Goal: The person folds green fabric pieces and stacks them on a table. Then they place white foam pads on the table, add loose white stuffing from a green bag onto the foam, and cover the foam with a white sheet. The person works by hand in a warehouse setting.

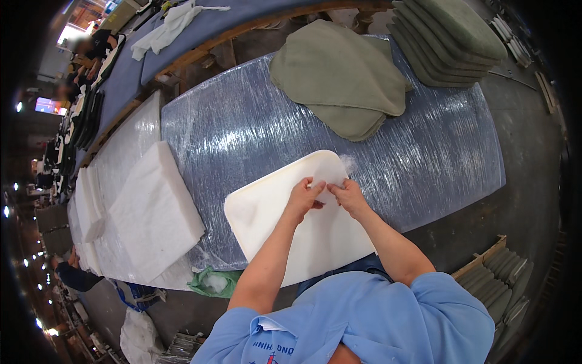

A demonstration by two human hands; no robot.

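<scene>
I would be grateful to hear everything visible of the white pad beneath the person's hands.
The white pad is a flat slab, apparently foam, with rounded corners and a cream rim. It lies askew on the plastic-covered table. The left hand and right hand pinch white fluff over its far right part; contact with the pad is unclear.

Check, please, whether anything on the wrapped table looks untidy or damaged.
Two things look untidy: a ragged wisp of white fibre by the right hand pokes past the edge of the white pad, and the olive fabric pieces lie askew on one another, unlike the neat cushion stack nearby. I see no clear damage.
</scene>
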